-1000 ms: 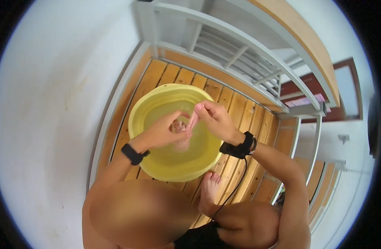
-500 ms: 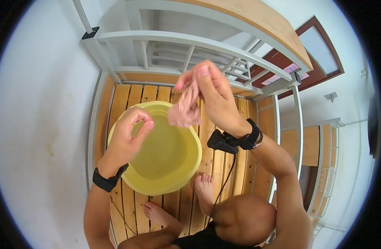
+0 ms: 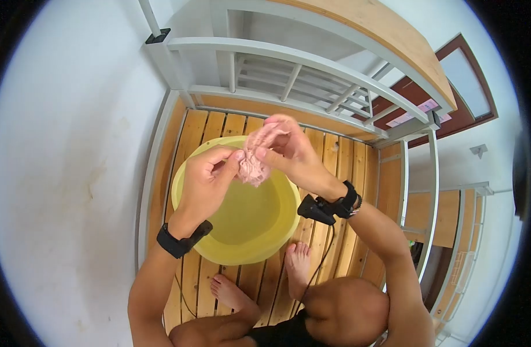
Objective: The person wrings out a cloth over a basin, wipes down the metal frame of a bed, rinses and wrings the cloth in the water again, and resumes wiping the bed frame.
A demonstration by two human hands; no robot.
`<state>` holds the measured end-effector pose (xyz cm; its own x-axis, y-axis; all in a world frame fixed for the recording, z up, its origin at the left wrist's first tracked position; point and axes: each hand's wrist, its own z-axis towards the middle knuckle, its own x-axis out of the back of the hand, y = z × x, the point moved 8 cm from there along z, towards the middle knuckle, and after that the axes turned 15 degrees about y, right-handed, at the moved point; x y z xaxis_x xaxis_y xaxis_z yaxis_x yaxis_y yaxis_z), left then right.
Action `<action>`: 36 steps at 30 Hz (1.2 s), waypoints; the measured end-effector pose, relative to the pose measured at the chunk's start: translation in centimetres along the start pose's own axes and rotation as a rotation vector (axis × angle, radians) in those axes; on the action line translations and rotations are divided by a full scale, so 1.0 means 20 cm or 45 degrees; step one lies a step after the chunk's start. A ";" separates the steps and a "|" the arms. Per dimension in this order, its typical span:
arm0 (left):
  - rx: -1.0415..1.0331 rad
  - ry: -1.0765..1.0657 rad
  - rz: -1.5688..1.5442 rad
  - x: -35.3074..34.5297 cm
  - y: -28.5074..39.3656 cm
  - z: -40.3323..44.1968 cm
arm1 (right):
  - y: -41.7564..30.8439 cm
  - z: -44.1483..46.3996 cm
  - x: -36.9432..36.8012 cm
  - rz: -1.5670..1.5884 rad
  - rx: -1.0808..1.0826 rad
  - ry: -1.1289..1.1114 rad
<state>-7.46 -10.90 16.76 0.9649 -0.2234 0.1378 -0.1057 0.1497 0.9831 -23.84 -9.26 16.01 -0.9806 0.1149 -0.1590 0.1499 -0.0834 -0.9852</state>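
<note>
A crumpled pink cloth (image 3: 254,171) hangs bunched between my hands, above the far part of a yellow basin (image 3: 289,231). My left hand (image 3: 210,170) pinches its left side between thumb and fingers. My right hand (image 3: 294,156) grips the upper right part, thumb in front and fingers curled behind. The basin holds what looks like shallow, clear-to-yellowish water (image 3: 242,217). What kind of cloth it is, I cannot make out.
The basin stands on a slatted wooden platform (image 3: 271,289), my bare feet (image 3: 298,266) beside it. A white wall (image 3: 74,173) rises on the left. A metal bed rail (image 3: 300,55) runs across the far end. A black cable (image 3: 320,266) hangs from my right wrist device.
My left hand has moved right and up and has taken hold of the pink cloth. My right hand has come down slightly, still holding it. The view has shifted a little.
</note>
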 end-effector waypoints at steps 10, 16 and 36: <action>-0.194 0.000 0.085 -0.09 0.04 -0.02 | 0.15 -0.02 0.00 0.400 -0.063 0.251; -0.086 -0.079 0.248 -0.13 0.03 -0.04 | 0.06 -0.07 0.00 0.330 0.112 0.254; -0.156 0.101 0.685 0.02 0.03 0.12 | 0.07 0.10 0.13 0.575 -0.396 0.427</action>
<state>-7.67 -13.18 17.65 0.7984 -0.0123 0.6020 -0.5641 0.3344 0.7549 -26.38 -11.10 14.34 -0.7272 0.4428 -0.5244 0.6177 0.0892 -0.7813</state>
